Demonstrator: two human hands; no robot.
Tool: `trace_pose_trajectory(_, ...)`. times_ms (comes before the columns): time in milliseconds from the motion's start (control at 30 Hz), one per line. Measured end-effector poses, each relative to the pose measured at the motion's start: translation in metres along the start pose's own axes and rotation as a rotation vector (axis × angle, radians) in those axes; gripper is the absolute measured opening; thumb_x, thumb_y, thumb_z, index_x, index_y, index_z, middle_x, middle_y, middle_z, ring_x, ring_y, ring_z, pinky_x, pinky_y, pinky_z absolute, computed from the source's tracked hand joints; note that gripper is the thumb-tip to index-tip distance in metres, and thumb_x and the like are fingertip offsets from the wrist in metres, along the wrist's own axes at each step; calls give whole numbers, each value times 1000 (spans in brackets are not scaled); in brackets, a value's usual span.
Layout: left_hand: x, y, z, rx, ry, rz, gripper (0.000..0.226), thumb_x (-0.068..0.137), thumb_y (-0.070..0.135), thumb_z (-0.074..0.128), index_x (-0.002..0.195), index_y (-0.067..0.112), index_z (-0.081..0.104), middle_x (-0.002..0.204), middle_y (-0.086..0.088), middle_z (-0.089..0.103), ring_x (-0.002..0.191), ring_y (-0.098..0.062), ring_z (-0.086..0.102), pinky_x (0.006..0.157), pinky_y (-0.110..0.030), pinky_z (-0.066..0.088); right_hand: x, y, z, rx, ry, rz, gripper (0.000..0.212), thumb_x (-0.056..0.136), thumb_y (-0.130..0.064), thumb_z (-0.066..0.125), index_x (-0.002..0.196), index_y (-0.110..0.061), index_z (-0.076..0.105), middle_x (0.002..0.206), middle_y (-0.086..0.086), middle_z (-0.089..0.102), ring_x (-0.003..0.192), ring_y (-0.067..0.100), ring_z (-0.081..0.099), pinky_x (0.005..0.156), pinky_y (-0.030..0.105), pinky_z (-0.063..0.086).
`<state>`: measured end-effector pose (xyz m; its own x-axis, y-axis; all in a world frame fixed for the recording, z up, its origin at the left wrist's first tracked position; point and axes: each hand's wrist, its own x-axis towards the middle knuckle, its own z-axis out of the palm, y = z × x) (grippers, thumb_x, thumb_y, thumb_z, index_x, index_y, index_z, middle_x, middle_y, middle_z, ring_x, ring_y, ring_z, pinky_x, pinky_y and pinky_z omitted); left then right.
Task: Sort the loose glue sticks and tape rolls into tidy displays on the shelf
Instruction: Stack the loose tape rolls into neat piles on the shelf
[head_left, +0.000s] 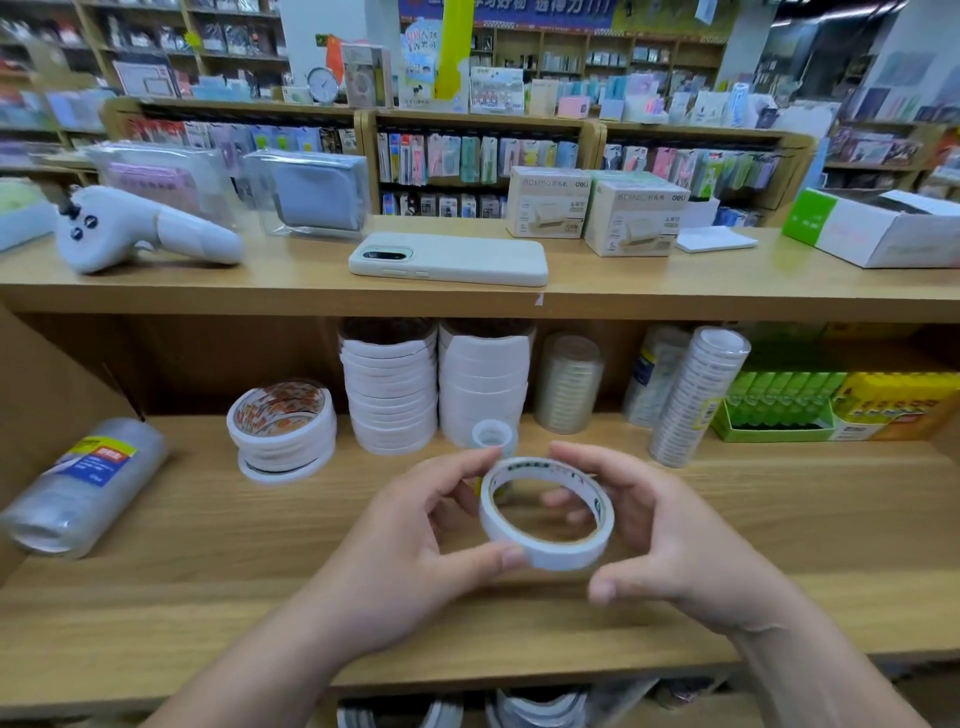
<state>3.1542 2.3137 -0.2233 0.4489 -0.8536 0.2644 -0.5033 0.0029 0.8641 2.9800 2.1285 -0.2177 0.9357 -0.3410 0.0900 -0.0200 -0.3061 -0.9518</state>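
Note:
A white double-sided tape roll (545, 551) is held above the wooden shelf (208, 545) between both hands. My left hand (415, 530) pinches its left rim with thumb and fingers. My right hand (670, 535) curls round its right side, fingers behind the ring, thumb just below it. Behind stand two tall stacks of white tape (389, 395) (485, 384), with a small clear roll (492, 434) in front. A short, leaning pile of white rolls (283, 431) sits to the left. Green glue sticks (779, 397) fill a box at the right.
Sleeves of clear tape: one lying at far left (88, 483), one upright (569, 384), two leaning at right (691, 395). A yellow box (893, 405) stands beside the glue. On the top shelf lie a phone (449, 259), a white controller (140, 228) and boxes (597, 210).

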Motion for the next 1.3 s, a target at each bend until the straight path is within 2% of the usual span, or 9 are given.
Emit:
trace_pose_trajectory(167,19,12,-5,-89,107,-2,62,80,37,82,136,40,56,100,6,69,82,-23,63,76,-33,57,21,-19,4,74,236,-80,96,56,-8,93,142,-17,50,130,-3,68,119,20,66,96,31,55)
trace_pose_trajectory(267,35,10,-12,-62,260,-10,53,89,34,72,139,35,55,94,7,64,73,-11,59,69,-25,53,41,-29,9,174,419,-129,101,55,-6,94,143,-16,45,131,1,67,120,16,65,97,34,55)
trace_pose_trajectory(367,47,3,-20,192,336,74,55,94,28,67,146,25,50,136,11,54,97,-8,60,79,-21,51,56,-35,15,284,557,-180,90,56,-7,88,130,-20,41,129,3,66,117,12,66,98,40,56)
trace_pose_trajectory(433,53,-3,-24,339,310,105,58,96,22,64,150,21,45,156,11,37,120,-20,57,95,-35,52,63,-33,17,321,605,-200,80,57,-4,89,115,-21,38,130,6,65,114,12,68,98,43,56)
trace_pose_trajectory(500,58,-7,-24,435,264,93,61,96,17,61,153,20,39,161,8,29,137,-24,45,110,-45,43,70,-29,20,309,633,-203,78,57,-3,94,106,-23,36,132,6,63,112,14,69,95,46,57)
trace_pose_trajectory(600,61,-11,-22,511,227,91,63,97,14,56,156,19,35,165,4,23,150,-12,23,121,-38,29,80,-26,23,252,686,-200,77,53,-19,96,102,-27,37,131,2,63,110,12,68,92,49,58)
trace_pose_trajectory(1033,63,-23,-15,469,212,111,70,96,10,55,159,18,26,166,7,21,151,0,12,117,-8,5,121,-20,34,81,842,-81,86,45,-52,95,113,-23,50,112,1,67,106,16,66,91,43,57)
trace_pose_trajectory(1200,63,-23,-12,451,219,114,71,98,13,54,160,20,20,167,9,17,152,1,7,120,-15,7,131,-27,32,100,769,-79,64,55,-37,97,106,-23,60,108,-5,72,106,10,67,94,41,57)
trace_pose_trajectory(1300,63,-23,-11,446,215,110,72,98,13,55,160,22,20,167,9,15,152,0,6,119,-13,6,136,-31,30,78,724,-36,66,51,-49,94,105,-23,66,103,-6,75,101,12,70,91,42,58)
